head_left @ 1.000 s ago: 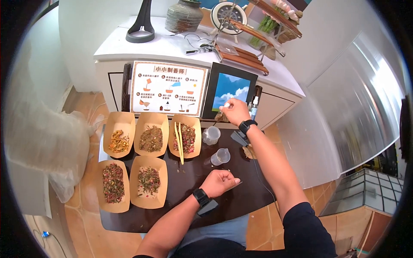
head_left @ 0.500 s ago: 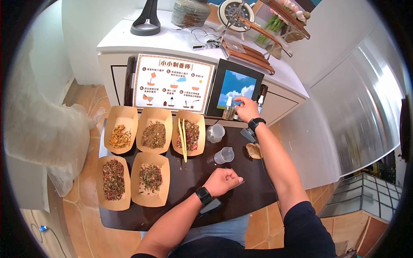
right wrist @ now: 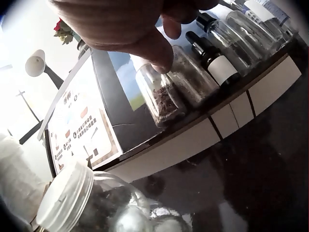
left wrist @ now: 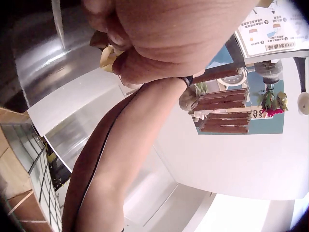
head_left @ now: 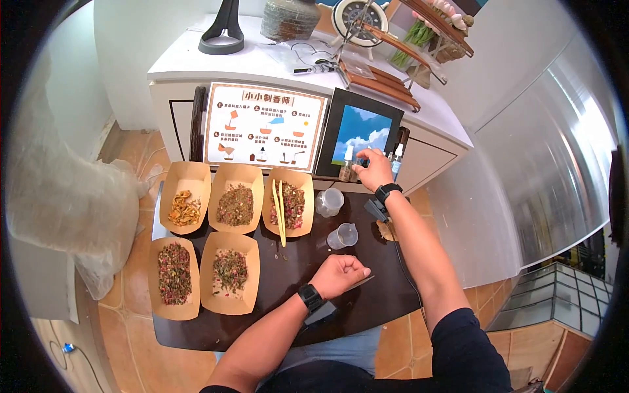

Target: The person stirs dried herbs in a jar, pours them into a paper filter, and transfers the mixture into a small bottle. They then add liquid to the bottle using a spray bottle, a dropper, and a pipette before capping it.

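Observation:
In the head view, my right hand (head_left: pixel 375 170) reaches to small bottles at the table's back edge. Its thumb and finger (right wrist: pixel 154 46) pinch the top of a clear glass bottle (right wrist: pixel 193 82) with dry bits inside, the cap hidden. Touching it on the left stands a white-topped bottle (right wrist: pixel 163 96) holding dark pieces, also seen in the head view (head_left: pixel 346 171). My left hand (head_left: pixel 339 276) lies loosely curled above the dark table (head_left: pixel 282 288), with a thin edge of something showing beside it. The left wrist view shows this hand (left wrist: pixel 178 34) large, its fingertips partly hidden.
Several paper trays (head_left: pixel 229 308) of dried plants stand at the left, yellow tweezers (head_left: pixel 279 213) across one. A lidded jar (head_left: pixel 329 202) and a clear cup (head_left: pixel 343 236) stand mid-table. Behind are an instruction sheet (head_left: pixel 265 128) and a dark-framed picture (head_left: pixel 341 114); a dropper bottle (right wrist: pixel 222 67) is right.
My right hand released the white-topped bottle beside the others, then shifted down and slightly left onto the neighbouring bottle. The head view has tilted slightly. My left hand keeps its pose.

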### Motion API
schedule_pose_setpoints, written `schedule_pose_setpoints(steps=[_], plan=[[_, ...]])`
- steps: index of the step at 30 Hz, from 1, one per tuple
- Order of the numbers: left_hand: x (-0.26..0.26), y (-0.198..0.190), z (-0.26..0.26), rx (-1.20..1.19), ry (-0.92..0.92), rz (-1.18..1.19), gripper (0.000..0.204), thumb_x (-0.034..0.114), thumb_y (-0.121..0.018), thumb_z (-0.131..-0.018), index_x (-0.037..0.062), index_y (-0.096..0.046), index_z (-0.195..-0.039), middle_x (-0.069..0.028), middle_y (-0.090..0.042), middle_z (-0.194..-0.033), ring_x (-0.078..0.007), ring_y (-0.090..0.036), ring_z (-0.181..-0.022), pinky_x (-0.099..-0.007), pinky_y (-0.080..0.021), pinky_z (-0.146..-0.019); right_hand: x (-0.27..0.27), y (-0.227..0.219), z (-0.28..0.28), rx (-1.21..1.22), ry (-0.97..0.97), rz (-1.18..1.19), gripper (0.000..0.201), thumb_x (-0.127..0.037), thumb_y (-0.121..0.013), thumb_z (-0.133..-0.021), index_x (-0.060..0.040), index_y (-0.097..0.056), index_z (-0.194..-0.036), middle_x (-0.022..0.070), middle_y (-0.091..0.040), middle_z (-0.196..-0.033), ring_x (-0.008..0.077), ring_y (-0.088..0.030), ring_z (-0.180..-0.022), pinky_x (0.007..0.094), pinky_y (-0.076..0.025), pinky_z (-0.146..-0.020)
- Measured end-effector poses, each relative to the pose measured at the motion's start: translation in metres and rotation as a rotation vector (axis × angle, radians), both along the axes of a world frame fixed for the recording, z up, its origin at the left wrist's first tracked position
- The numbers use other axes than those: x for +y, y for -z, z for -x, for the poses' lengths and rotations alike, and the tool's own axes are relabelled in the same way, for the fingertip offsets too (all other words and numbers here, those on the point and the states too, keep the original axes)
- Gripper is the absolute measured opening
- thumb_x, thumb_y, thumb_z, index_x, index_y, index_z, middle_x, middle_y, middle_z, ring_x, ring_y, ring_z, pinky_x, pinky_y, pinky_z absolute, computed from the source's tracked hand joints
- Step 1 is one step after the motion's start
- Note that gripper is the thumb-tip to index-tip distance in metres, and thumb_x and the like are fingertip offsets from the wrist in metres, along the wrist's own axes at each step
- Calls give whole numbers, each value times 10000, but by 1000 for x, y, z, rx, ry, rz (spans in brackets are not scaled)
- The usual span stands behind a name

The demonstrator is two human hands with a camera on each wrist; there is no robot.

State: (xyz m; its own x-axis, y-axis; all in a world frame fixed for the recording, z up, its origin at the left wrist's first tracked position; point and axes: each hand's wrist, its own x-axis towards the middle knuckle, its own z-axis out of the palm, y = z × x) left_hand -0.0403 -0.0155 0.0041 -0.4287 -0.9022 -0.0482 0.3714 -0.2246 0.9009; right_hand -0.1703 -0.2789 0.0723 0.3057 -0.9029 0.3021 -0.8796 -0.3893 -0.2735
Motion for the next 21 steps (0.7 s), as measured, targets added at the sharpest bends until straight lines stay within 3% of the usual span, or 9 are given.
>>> schedule_pose_setpoints(steps=[9, 11, 15, 17, 20, 21], plan=[[0, -4, -2, 4, 20, -40, 202, 205, -758, -964, 52, -698, -847, 105, -568, -650, 25, -428, -578, -200, -361, -530, 6, 0, -3, -180, 18, -23, 278, -136, -808, -818, -47, -680, -1049, 140, -740, -1007, 312, -714, -966, 424, -555, -853], [-1, 4, 1, 22, -5, -4, 198, 203, -742, -980, 56, -701, -853, 103, -545, -621, 9, -418, -528, -214, -327, -479, 9, 0, -2, -224, 19, -23, 274, -121, -802, -822, -42, -676, -1052, 131, -744, -991, 295, -721, -958, 409, -557, -837], [0, -8, -5, 37, 26, -74, 194, 198, -757, -965, 49, -697, -856, 110, -562, -639, 28, -430, -582, -196, -351, -529, 33, -16, -4, -365, 33, -27, 277, -81, -796, -826, -44, -671, -1071, 89, -735, -967, 174, -679, -840, 325, -532, -756], [-1, 0, -1, 101, 20, -41, 172, 202, -738, -981, 55, -698, -900, 87, -565, -607, 3, -441, -486, -214, -322, -444, 52, -24, -1, -405, 62, -62, 279, -59, -791, -830, -47, -671, -1081, 66, -731, -957, 125, -650, -799, 292, -518, -730], [0, -5, -7, 123, 128, -89, 166, 198, -737, -980, 47, -696, -921, 53, -589, -623, -18, -470, -478, -213, -332, -429, 75, -16, 17, -753, -90, -10, 333, 22, -764, -853, -63, -673, -1161, 4, -709, -988, 47, -587, -802, 196, -460, -680], [0, -4, -7, 123, 128, -89, 166, 198, -737, -980, 47, -696, -921, 53, -589, -623, -18, -470, -478, -213, -332, -429, 106, -40, 10, -839, -18, -109, 326, 35, -757, -866, -36, -665, -1171, 24, -697, -1027, 63, -606, -845, 192, -468, -699]])
